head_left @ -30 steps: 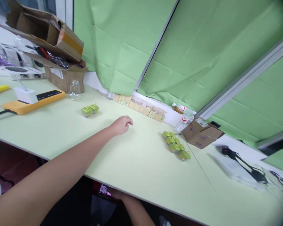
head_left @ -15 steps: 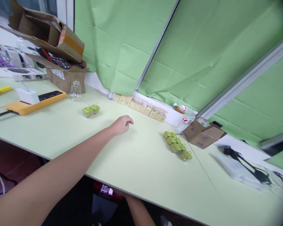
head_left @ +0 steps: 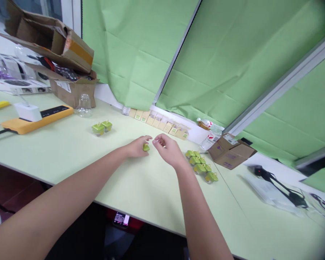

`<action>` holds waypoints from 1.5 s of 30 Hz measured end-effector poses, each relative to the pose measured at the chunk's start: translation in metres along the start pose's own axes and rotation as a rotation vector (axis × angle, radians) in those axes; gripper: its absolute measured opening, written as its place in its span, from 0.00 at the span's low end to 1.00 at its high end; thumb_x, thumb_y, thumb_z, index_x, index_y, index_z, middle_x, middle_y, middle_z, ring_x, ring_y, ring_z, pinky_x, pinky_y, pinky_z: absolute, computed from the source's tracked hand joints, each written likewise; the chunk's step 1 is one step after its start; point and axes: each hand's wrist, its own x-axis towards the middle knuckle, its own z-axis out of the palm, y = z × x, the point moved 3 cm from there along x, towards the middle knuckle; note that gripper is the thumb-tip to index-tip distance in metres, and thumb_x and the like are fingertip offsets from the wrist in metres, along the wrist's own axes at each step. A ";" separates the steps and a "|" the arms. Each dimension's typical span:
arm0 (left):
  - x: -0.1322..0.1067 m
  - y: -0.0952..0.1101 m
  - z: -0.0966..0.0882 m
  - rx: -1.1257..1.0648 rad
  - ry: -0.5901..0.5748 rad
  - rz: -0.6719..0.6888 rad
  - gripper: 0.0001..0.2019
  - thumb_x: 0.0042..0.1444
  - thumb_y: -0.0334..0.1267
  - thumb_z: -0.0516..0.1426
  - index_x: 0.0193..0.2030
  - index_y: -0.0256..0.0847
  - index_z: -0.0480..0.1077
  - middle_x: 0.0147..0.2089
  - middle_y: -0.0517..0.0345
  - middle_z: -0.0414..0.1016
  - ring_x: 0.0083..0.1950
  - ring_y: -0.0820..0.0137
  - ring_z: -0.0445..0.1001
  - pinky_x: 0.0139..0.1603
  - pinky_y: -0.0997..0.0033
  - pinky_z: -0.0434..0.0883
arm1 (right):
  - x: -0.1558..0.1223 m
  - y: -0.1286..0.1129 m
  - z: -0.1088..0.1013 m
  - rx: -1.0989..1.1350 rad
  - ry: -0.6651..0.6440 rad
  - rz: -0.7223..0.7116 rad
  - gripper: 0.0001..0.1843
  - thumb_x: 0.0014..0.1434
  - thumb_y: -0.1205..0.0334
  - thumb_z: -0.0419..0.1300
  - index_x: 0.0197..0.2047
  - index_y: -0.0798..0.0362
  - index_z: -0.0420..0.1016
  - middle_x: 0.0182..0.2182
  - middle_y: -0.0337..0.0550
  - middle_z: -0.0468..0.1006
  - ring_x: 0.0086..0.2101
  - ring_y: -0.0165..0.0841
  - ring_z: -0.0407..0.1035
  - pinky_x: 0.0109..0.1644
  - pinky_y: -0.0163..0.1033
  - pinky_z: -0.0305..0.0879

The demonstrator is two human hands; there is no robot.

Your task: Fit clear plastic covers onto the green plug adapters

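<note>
My left hand rests on the pale green table, its fingers curled around a small green cap-like piece. My right hand hovers just to the right of it, fingers bent and pinched towards that piece; whether they touch it I cannot tell. A cluster of several small green-topped jars lies right of my right hand. Two more green-topped jars stand to the left.
A row of small tan boxes lines the back wall under a green curtain. An open brown carton and plastic bottles sit at the right. At the left are a yellow power strip, an empty glass jar and stacked cartons.
My right hand has come up from below the table edge to beside my left hand. A small green piece now shows at my left fingers.
</note>
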 end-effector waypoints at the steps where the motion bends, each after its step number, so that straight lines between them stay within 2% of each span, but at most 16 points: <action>1: 0.000 0.000 0.002 -0.041 -0.030 -0.002 0.39 0.41 0.35 0.64 0.63 0.44 0.59 0.59 0.47 0.67 0.56 0.59 0.71 0.53 0.61 0.71 | 0.012 0.021 0.005 -0.022 0.046 -0.002 0.11 0.55 0.55 0.62 0.38 0.52 0.77 0.34 0.41 0.77 0.34 0.32 0.69 0.42 0.38 0.66; 4: -0.002 0.001 0.007 -0.133 -0.105 -0.040 0.46 0.40 0.37 0.67 0.67 0.45 0.54 0.59 0.44 0.68 0.52 0.60 0.75 0.51 0.61 0.71 | 0.025 0.073 0.034 0.126 0.018 0.033 0.16 0.55 0.53 0.63 0.45 0.51 0.78 0.37 0.42 0.78 0.34 0.32 0.70 0.41 0.38 0.68; 6: -0.003 0.005 0.010 -0.165 -0.142 -0.036 0.49 0.39 0.38 0.68 0.68 0.45 0.52 0.59 0.44 0.68 0.51 0.60 0.75 0.51 0.61 0.71 | 0.022 0.090 0.046 0.203 0.054 0.028 0.16 0.54 0.53 0.63 0.44 0.51 0.79 0.41 0.44 0.78 0.36 0.33 0.71 0.42 0.38 0.68; 10: -0.005 0.013 0.014 -0.141 -0.187 0.001 0.49 0.40 0.37 0.67 0.69 0.46 0.50 0.56 0.48 0.72 0.53 0.60 0.74 0.52 0.62 0.70 | 0.015 0.090 0.047 0.302 0.073 0.017 0.13 0.53 0.53 0.64 0.38 0.51 0.81 0.43 0.46 0.79 0.41 0.35 0.72 0.46 0.40 0.67; 13: -0.006 0.017 0.014 -0.054 -0.144 0.009 0.43 0.41 0.39 0.67 0.66 0.43 0.57 0.58 0.47 0.71 0.56 0.58 0.72 0.54 0.62 0.69 | 0.016 0.085 0.043 0.327 0.103 0.033 0.11 0.55 0.54 0.63 0.36 0.52 0.80 0.38 0.44 0.80 0.40 0.35 0.71 0.49 0.41 0.66; 16: -0.006 0.015 0.015 -0.025 -0.135 0.047 0.38 0.44 0.40 0.65 0.64 0.43 0.61 0.57 0.49 0.73 0.54 0.59 0.73 0.52 0.63 0.71 | 0.018 0.085 0.040 0.409 0.183 0.062 0.11 0.55 0.52 0.62 0.35 0.52 0.77 0.33 0.40 0.78 0.37 0.33 0.71 0.47 0.41 0.68; 20: -0.001 -0.004 0.008 0.085 -0.040 -0.003 0.38 0.47 0.40 0.63 0.67 0.44 0.57 0.56 0.47 0.73 0.53 0.59 0.74 0.52 0.62 0.71 | 0.019 0.091 0.030 0.752 0.344 0.197 0.12 0.54 0.51 0.63 0.34 0.49 0.69 0.35 0.38 0.76 0.35 0.33 0.71 0.38 0.40 0.72; 22: 0.002 -0.018 -0.001 0.226 0.065 -0.065 0.32 0.50 0.40 0.61 0.63 0.42 0.62 0.57 0.45 0.72 0.56 0.57 0.73 0.55 0.59 0.70 | 0.018 0.097 0.026 0.900 0.368 0.317 0.12 0.54 0.52 0.64 0.34 0.48 0.66 0.34 0.38 0.76 0.34 0.33 0.72 0.36 0.41 0.73; 24: 0.003 -0.025 -0.011 0.363 0.147 -0.119 0.26 0.52 0.42 0.58 0.58 0.39 0.66 0.59 0.43 0.69 0.58 0.55 0.70 0.60 0.56 0.67 | 0.017 0.103 0.026 0.957 0.335 0.445 0.12 0.55 0.53 0.64 0.33 0.49 0.66 0.32 0.38 0.75 0.32 0.33 0.73 0.36 0.41 0.73; 26: 0.003 -0.022 -0.018 0.455 0.209 -0.123 0.26 0.53 0.41 0.57 0.59 0.37 0.66 0.62 0.42 0.65 0.63 0.52 0.65 0.63 0.52 0.64 | 0.015 0.106 0.029 0.957 0.269 0.509 0.12 0.54 0.54 0.66 0.32 0.50 0.68 0.32 0.40 0.76 0.33 0.32 0.73 0.38 0.40 0.73; 29: -0.002 0.004 -0.017 0.496 0.262 0.042 0.29 0.52 0.37 0.58 0.63 0.38 0.62 0.65 0.43 0.61 0.69 0.53 0.56 0.68 0.51 0.58 | 0.014 0.102 0.037 0.946 0.135 0.473 0.15 0.46 0.60 0.72 0.35 0.52 0.72 0.34 0.41 0.77 0.36 0.31 0.73 0.43 0.36 0.72; 32: -0.007 0.037 -0.003 0.409 0.159 0.260 0.27 0.53 0.32 0.54 0.62 0.43 0.63 0.63 0.50 0.65 0.65 0.59 0.62 0.66 0.58 0.63 | 0.012 0.095 0.042 0.955 0.054 0.415 0.21 0.42 0.63 0.75 0.39 0.52 0.74 0.36 0.40 0.77 0.37 0.29 0.72 0.45 0.35 0.70; 35: -0.009 0.052 0.008 0.282 0.074 0.299 0.22 0.54 0.29 0.52 0.56 0.42 0.69 0.57 0.51 0.70 0.57 0.62 0.69 0.56 0.63 0.70 | 0.010 0.091 0.043 0.940 -0.014 0.390 0.20 0.46 0.57 0.73 0.41 0.51 0.75 0.34 0.39 0.77 0.34 0.28 0.72 0.41 0.34 0.69; 39: -0.006 0.046 0.010 0.129 0.054 0.259 0.18 0.53 0.30 0.53 0.50 0.40 0.73 0.51 0.50 0.73 0.48 0.66 0.73 0.45 0.67 0.73 | 0.008 0.094 0.042 0.880 -0.130 0.433 0.21 0.51 0.49 0.70 0.44 0.50 0.73 0.31 0.40 0.77 0.30 0.28 0.71 0.34 0.33 0.66; 42: -0.004 0.041 0.010 0.059 0.045 0.249 0.17 0.53 0.32 0.55 0.50 0.40 0.73 0.51 0.49 0.73 0.47 0.66 0.73 0.44 0.68 0.73 | 0.008 0.096 0.042 0.884 -0.169 0.463 0.21 0.53 0.46 0.67 0.43 0.50 0.72 0.27 0.38 0.75 0.27 0.28 0.69 0.31 0.32 0.64; 45: -0.003 0.042 0.011 0.031 0.024 0.205 0.16 0.53 0.35 0.56 0.49 0.39 0.74 0.51 0.49 0.73 0.45 0.66 0.73 0.42 0.69 0.72 | 0.008 0.095 0.042 0.896 -0.195 0.488 0.20 0.54 0.43 0.64 0.39 0.51 0.70 0.23 0.33 0.69 0.22 0.25 0.62 0.26 0.31 0.59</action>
